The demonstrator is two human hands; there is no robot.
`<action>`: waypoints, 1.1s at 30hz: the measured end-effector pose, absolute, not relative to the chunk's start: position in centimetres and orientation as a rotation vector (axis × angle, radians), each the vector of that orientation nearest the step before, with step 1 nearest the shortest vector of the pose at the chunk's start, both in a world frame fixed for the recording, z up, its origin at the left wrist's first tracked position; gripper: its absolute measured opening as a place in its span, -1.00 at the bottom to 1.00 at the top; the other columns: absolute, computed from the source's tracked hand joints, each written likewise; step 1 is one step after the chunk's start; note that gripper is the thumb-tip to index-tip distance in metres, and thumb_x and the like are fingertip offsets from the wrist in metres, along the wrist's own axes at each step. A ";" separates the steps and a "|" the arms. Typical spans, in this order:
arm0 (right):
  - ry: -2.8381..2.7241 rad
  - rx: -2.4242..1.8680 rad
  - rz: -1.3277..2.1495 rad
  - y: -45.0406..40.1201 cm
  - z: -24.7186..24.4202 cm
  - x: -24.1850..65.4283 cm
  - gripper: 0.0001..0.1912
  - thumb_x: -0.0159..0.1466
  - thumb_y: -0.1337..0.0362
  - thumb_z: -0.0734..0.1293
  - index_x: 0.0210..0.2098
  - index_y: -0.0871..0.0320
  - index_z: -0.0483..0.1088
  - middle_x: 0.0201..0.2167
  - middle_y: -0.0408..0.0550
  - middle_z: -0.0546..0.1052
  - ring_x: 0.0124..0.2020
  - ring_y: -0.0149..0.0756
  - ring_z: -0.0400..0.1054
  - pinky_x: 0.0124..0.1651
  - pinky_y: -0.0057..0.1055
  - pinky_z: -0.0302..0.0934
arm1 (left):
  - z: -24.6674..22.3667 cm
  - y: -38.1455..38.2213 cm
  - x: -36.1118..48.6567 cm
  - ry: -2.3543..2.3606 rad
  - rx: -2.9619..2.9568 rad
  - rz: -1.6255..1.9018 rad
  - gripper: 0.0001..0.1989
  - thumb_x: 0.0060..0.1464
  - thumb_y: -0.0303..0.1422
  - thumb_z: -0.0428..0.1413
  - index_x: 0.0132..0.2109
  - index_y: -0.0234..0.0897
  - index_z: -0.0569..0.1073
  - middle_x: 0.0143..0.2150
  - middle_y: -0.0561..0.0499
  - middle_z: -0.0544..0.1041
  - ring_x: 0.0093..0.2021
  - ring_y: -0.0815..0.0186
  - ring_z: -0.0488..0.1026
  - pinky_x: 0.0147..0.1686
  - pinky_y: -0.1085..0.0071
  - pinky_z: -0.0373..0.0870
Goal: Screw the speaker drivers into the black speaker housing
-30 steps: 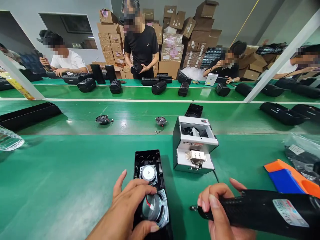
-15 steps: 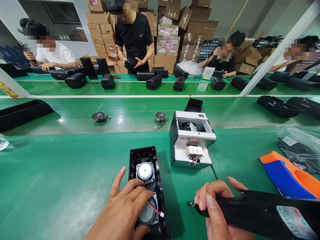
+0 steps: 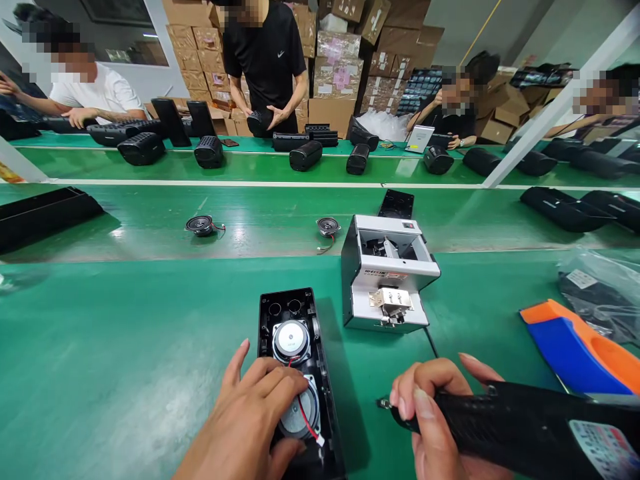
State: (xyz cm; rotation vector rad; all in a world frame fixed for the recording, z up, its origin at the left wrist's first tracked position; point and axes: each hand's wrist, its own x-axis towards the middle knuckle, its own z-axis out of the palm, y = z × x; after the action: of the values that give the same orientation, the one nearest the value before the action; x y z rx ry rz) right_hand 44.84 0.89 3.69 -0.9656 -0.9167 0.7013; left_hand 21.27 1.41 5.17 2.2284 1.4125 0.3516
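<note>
**Speaker driver now seated in the black housing**

A second ago the left hand [image 3: 255, 420] held the lower round silver speaker driver [image 3: 299, 415] tilted above the open black plastic speaker housing [image 3: 295, 373]; now the driver lies flat in its lower bay, its red wire [image 3: 306, 421] trailing to a small white plug. The left hand's fingers [image 3: 273, 387] rest curled on the driver's rim, pressing rather than clasping. The upper driver [image 3: 291, 339] sits in its bay as before. The right hand [image 3: 430, 417] stays clenched around the long black electric screwdriver [image 3: 510, 427], its tip pointing left, just beside the housing and apart from it (the view has also shifted a little).

The housing lies on the green table [image 3: 125, 347], near its close edge. Just beyond it stands a white and black box-shaped screw feeder [image 3: 387, 280]. An orange and blue plastic tray [image 3: 575, 347] lies to the right. Two loose small speaker drivers [image 3: 201, 225] rest on the green conveyor belt [image 3: 260, 213] behind. Across the belt, other people handle black speaker casings [image 3: 306, 155] in front of stacked brown cardboard boxes [image 3: 340, 80].
</note>
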 end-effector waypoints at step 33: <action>-1.037 -0.897 0.672 1.5 2.3 46.3 -0.52 0.61 0.28 0.44 0.40 -0.12 0.24 -0.35 -0.26 0.44 -0.43 -0.26 0.40 -0.33 -0.28 0.44 | 4.2 1.0 20.8 1.409 2.315 0.529 -0.31 0.08 -0.63 0.25 0.30 0.05 0.52 0.23 0.11 0.71 0.19 0.10 0.67 0.18 0.19 0.74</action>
State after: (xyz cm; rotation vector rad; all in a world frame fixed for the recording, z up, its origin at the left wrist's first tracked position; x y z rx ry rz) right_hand 46.28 1.47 2.26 -0.8968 -1.0372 0.6724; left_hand 20.83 1.04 4.22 2.3154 1.4087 0.5288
